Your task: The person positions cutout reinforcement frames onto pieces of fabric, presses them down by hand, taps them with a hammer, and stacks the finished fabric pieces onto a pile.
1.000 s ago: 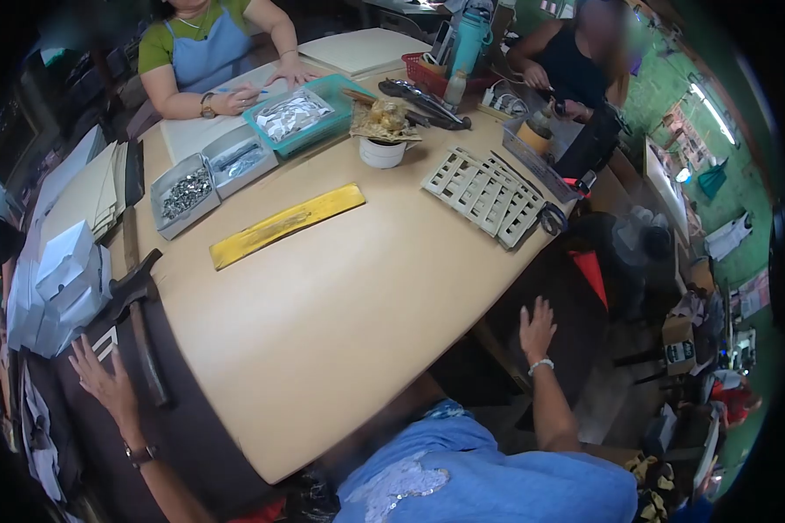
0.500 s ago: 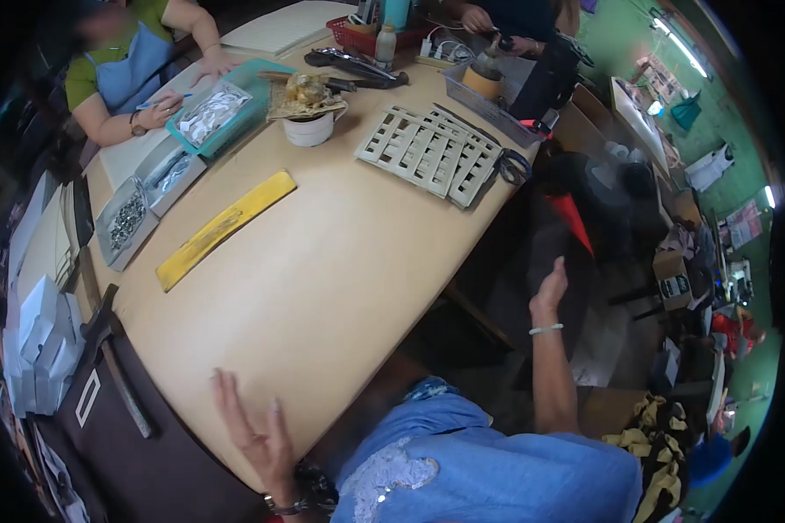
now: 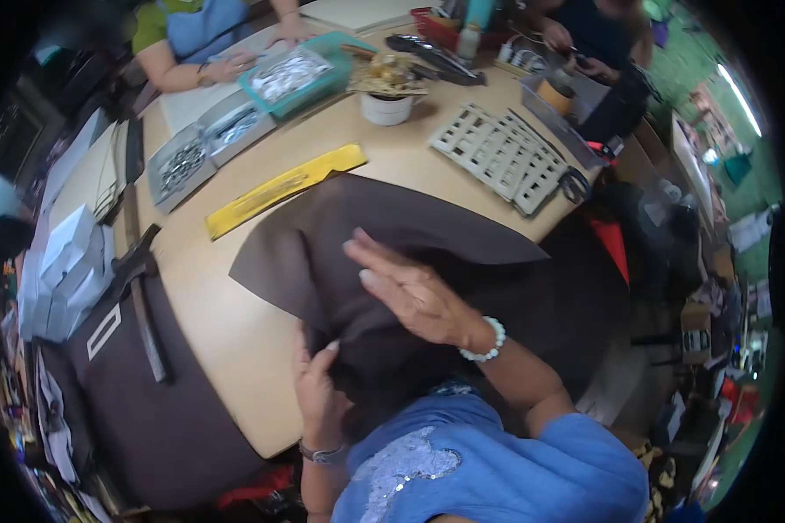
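A large dark brown sheet (image 3: 488, 296) lies bunched over the near side of the table (image 3: 227, 344), its right part hanging past the edge. My left hand (image 3: 318, 383) pinches the sheet's near left edge between thumb and fingers. Over the middle of the sheet is my right hand (image 3: 419, 301), palm down with fingers stretched out; whether it touches the sheet is hard to tell. Beyond the sheet's far edge lies a yellow strip (image 3: 279, 187). Another dark sheet (image 3: 157, 418) lies at the left, with a white rectangular frame (image 3: 105, 331) on it.
A hammer (image 3: 144, 305) and white boxes (image 3: 74, 261) sit at the left. Farther back are a tray of metal pieces (image 3: 181, 170), a teal tray (image 3: 323, 96), a white pot (image 3: 386, 109), slotted templates (image 3: 501, 157) and scissors (image 3: 574, 185). Two people sit across the table.
The dark sheet has come up onto the table from the right. My left hand has moved right and taken its edge; my right hand has moved left over it.
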{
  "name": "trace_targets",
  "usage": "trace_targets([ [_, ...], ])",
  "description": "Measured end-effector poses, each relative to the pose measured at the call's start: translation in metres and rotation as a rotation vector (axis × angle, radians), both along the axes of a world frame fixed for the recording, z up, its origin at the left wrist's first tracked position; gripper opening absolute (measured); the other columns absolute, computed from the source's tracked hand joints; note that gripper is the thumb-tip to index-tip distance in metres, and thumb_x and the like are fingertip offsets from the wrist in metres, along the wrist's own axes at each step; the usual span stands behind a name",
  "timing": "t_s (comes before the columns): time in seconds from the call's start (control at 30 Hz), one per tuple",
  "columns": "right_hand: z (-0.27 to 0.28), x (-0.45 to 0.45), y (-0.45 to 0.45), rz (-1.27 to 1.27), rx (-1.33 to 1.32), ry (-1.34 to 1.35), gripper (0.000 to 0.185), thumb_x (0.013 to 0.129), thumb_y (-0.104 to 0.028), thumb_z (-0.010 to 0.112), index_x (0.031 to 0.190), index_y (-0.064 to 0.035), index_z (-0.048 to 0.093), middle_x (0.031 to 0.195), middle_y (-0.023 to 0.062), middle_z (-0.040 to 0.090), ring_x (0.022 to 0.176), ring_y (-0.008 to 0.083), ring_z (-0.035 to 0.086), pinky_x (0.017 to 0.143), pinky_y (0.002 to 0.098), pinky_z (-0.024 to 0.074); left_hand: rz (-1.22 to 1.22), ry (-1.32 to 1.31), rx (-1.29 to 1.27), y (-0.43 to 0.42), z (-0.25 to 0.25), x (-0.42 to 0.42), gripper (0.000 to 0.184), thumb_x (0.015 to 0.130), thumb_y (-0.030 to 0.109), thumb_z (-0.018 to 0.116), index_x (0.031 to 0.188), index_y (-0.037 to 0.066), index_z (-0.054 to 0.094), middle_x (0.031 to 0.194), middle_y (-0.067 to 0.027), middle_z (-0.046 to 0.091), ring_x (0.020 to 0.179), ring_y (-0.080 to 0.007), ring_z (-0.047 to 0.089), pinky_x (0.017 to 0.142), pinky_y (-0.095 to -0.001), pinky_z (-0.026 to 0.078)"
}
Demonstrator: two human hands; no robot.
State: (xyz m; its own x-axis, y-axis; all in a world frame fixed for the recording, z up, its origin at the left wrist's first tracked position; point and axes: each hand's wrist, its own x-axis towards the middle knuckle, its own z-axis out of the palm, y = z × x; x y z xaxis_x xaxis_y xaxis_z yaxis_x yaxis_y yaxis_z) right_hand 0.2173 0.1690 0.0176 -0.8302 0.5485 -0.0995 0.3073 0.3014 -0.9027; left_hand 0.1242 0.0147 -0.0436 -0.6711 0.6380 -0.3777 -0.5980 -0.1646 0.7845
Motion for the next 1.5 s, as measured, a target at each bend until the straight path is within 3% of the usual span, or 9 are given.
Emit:
trace_targets([
  [0.07, 0.015, 0.006, 0.011, 0.002, 0.348, -0.376, 0.051, 0.093, -0.032, 0.051, 0.135, -0.0037, 0.044, 0.136, 0.0236, 0.042, 0.13, 0.0353, 0.036, 0.107, 0.0435, 0.0274, 0.036, -0.098, 0.088, -0.012, 0.019, -0.014, 0.069, 0.077, -0.008, 0.049, 0.142, -0.002, 0.028, 0.136, -0.0195, 0.041, 0.124, -0.0268, 0.044, 0.102, -0.037, 0.04],
  [0.17, -0.042, 0.022, 0.019, -0.142, 0.745, -0.243, 0.055, 0.092, -0.037, 0.051, 0.135, -0.004, 0.044, 0.14, 0.0253, 0.036, 0.131, 0.0419, 0.031, 0.106, 0.0545, 0.0249, 0.096, -0.088, 0.151, -0.037, 0.021, -0.033, 0.069, 0.074, -0.01, 0.049, 0.14, -0.002, 0.033, 0.135, -0.018, 0.044, 0.124, -0.0265, 0.045, 0.101, -0.0364, 0.04],
  [0.33, -0.072, 0.022, 0.024, -0.204, 0.915, -0.346, 0.061, 0.089, -0.043, 0.052, 0.135, -0.0043, 0.043, 0.141, 0.0261, 0.033, 0.13, 0.0468, 0.03, 0.103, 0.0618, 0.0223, 0.485, 0.581, -0.281, -0.077, 0.023, -0.048, 0.059, 0.085, 0.003, 0.051, 0.141, -0.002, 0.031, 0.14, -0.0168, 0.04, 0.129, -0.0276, 0.04, 0.108, -0.0372, 0.028],
  [0.43, -0.072, 0.025, 0.015, -0.211, 0.885, -0.336, 0.063, 0.087, -0.045, 0.053, 0.136, -0.0056, 0.042, 0.143, 0.0251, 0.031, 0.132, 0.0453, 0.028, 0.104, 0.0621, 0.0204, 0.65, 1.309, -0.97, -0.083, 0.042, -0.037, 0.059, 0.088, 0.008, 0.053, 0.141, -0.001, 0.029, 0.142, -0.0169, 0.037, 0.131, -0.0284, 0.037, 0.108, -0.0412, 0.027],
  [0.63, -0.067, 0.051, -0.002, -0.187, 0.817, -0.342, 0.066, 0.086, -0.045, 0.055, 0.136, -0.0045, 0.042, 0.144, 0.0249, 0.03, 0.133, 0.0453, 0.025, 0.104, 0.0627, 0.0204, -0.146, 1.652, -0.462, -0.033, 0.038, 0.001, 0.072, 0.081, 0.027, 0.065, 0.141, 0.004, 0.032, 0.144, -0.0219, 0.032, 0.135, -0.0395, 0.028, 0.11, -0.0503, 0.02],
  [0.8, -0.052, 0.059, 0.005, -0.181, 0.784, -0.305, 0.064, 0.084, -0.041, 0.06, 0.134, -0.0035, 0.043, 0.143, 0.0261, 0.029, 0.132, 0.0463, 0.025, 0.104, 0.0624, 0.0212, -0.717, 1.653, -0.722, -0.007, 0.014, 0.016, 0.098, 0.065, 0.061, 0.07, 0.14, 0.006, 0.036, 0.146, -0.0237, 0.027, 0.137, -0.0421, 0.02, 0.107, -0.0625, 0.014],
  [1.17, -0.058, -0.151, 0.083, 0.102, 0.866, 0.068, 0.05, 0.083, -0.032, 0.061, 0.122, -0.0023, 0.051, 0.133, 0.0201, 0.043, 0.127, 0.0407, 0.035, 0.104, 0.0582, 0.0241, -0.7, 1.71, -0.783, -0.016, 0.008, 0.027, 0.093, 0.063, 0.044, 0.077, 0.14, 0.011, 0.037, 0.145, -0.0206, 0.029, 0.135, -0.0402, 0.024, 0.104, -0.0632, 0.02],
  [1.37, -0.07, -0.177, 0.117, 0.205, 0.876, -0.083, 0.056, 0.075, -0.041, 0.069, 0.114, -0.0053, 0.053, 0.119, 0.0163, 0.052, 0.122, 0.035, 0.041, 0.102, 0.0521, 0.0295, -0.701, 1.69, -0.786, -0.016, 0.007, 0.03, 0.092, 0.062, 0.042, 0.079, 0.139, 0.01, 0.037, 0.145, -0.022, 0.027, 0.136, -0.0412, 0.023, 0.104, -0.0643, 0.018],
  [1.5, -0.059, -0.17, 0.116, 0.19, 0.831, 0.13, 0.046, 0.071, -0.039, 0.073, 0.097, -0.0076, 0.052, 0.096, 0.0106, 0.06, 0.097, 0.0296, 0.058, 0.086, 0.0408, 0.0443, -0.715, 1.693, -0.774, -0.017, 0.004, 0.029, 0.094, 0.063, 0.042, 0.079, 0.14, 0.01, 0.035, 0.146, -0.023, 0.026, 0.136, -0.0419, 0.022, 0.104, -0.0654, 0.017],
])
